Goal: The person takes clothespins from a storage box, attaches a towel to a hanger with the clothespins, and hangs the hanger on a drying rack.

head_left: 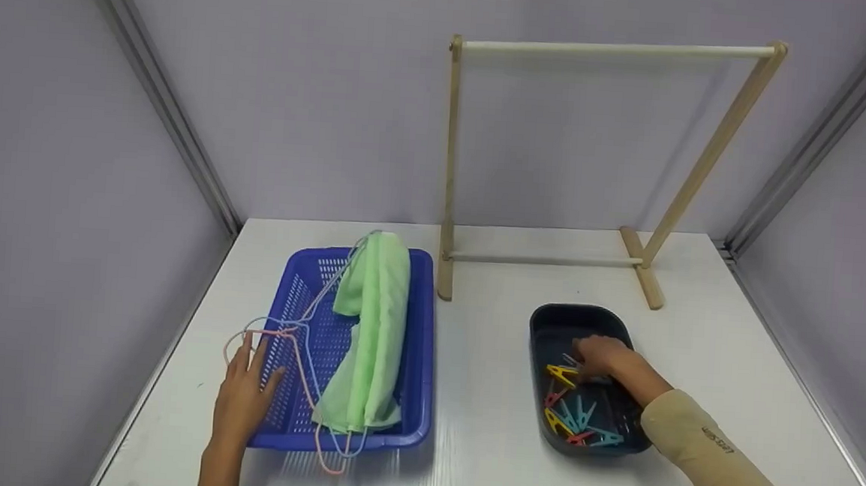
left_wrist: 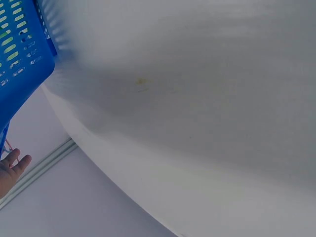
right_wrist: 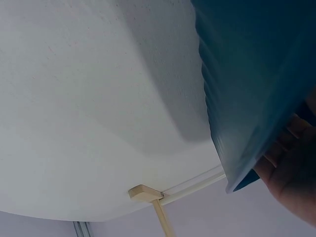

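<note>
My left hand (head_left: 239, 396) hovers at the left side of a blue plastic basket (head_left: 420, 347), its fingers spread and fairly straight. Its fingertips overlap the hooks of a pink hanger (head_left: 305, 374) and a light blue hanger (head_left: 312, 341) lying across the basket. A folded light green cloth (head_left: 382, 330) lies in the basket along with the hangers. My right hand (head_left: 606, 359) reaches down into a dark plastic tub (head_left: 586, 315), close to a yellow clothespin (head_left: 562, 374). Its fingertips are hidden, and I cannot tell whether they pinch a clothespin. Several colored clothespins (head_left: 580, 417) lie in the tub.
A wooden rack (head_left: 451, 161) with a white top rod (head_left: 618, 50) stands at the back of the white table (head_left: 476, 396), behind the tub. Pale walls (head_left: 321, 101) enclose the back and sides. A gap of tabletop separates basket and tub.
</note>
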`<state>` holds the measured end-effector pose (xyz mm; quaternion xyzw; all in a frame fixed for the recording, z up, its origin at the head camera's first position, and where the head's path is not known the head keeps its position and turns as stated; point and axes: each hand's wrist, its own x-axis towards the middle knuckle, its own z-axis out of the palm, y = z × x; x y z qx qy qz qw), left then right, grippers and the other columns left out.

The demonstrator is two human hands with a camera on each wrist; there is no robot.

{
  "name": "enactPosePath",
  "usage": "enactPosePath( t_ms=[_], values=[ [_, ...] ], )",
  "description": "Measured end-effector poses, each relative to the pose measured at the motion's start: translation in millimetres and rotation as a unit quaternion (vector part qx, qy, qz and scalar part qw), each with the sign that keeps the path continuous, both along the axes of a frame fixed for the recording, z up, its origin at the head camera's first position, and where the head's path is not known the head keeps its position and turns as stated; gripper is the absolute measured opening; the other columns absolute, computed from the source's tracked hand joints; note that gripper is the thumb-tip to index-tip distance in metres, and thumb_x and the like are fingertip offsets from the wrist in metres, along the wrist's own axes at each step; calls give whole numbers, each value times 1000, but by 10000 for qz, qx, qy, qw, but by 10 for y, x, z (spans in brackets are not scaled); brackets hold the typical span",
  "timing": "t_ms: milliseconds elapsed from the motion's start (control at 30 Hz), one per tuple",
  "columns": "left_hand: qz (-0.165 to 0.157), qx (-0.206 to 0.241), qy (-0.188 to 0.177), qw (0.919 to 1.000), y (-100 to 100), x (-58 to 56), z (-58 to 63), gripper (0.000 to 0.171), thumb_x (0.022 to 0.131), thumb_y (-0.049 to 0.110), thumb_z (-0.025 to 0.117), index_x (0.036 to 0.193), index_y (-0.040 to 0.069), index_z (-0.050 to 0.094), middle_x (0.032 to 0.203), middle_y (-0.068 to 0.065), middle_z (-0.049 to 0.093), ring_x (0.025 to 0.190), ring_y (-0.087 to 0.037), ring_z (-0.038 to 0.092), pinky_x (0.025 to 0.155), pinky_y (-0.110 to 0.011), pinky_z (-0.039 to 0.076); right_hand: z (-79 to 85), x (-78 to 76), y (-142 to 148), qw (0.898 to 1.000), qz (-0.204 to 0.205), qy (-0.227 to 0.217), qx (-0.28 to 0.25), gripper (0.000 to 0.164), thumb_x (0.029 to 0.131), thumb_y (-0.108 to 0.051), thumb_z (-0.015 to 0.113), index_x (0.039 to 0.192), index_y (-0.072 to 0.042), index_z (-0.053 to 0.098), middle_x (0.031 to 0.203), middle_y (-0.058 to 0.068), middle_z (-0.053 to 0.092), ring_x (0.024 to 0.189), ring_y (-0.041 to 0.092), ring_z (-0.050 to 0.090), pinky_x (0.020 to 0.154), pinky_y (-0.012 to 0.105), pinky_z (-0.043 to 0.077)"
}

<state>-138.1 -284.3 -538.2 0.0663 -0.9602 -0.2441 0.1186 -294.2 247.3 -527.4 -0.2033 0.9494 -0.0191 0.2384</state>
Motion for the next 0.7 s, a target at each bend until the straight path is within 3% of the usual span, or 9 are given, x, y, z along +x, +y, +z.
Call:
enactPosePath(
  t_ms=[133, 233, 367, 500, 700],
  values=[
    [-8, -24, -1, 10000, -3, -13, 7, 60, 94, 27, 53, 141, -1, 29, 148, -21, 13, 130, -44, 17, 96, -62, 25, 20, 45, -4, 9996, -126, -44, 235, 67, 77, -21, 75, 128, 10, 43, 118, 30, 51, 106, 42, 50, 89, 52, 41],
    [-13, -28, 19, 10000, -4, -10, 11, 60, 94, 26, 54, 141, -2, 30, 148, -21, 13, 130, -43, 17, 96, -63, 25, 28, 67, -8, 9986, -156, -86, 501, 71, 77, -18, 76, 129, 13, 39, 124, 33, 45, 112, 45, 45, 93, 53, 38],
    [4, 5, 21, 10000, 3, 4, 13, 60, 94, 27, 53, 140, -2, 30, 148, -21, 13, 131, -43, 17, 96, -63, 25, 46, 87, -18, 9976, -239, -156, 630, 64, 75, -13, 76, 124, 13, 44, 119, 32, 49, 109, 43, 48, 91, 52, 40],
    [19, -5, 60, 10000, 5, 3, 1, 60, 93, 26, 54, 140, -2, 30, 148, -21, 13, 131, -43, 17, 96, -63, 25, 46, 91, -19, 9980, -273, -193, 530, 48, 75, -6, 74, 113, 11, 51, 108, 28, 55, 94, 35, 54, 84, 50, 45],
    [-1, -39, 140, 9999, 10, -12, -8, 59, 93, 25, 54, 140, -2, 31, 148, -21, 15, 131, -43, 17, 96, -62, 25, 46, 88, 2, 9985, -204, -165, 483, 26, 75, -1, 70, 97, 8, 58, 89, 19, 57, 75, 27, 49, 71, 42, 47]
  ],
)
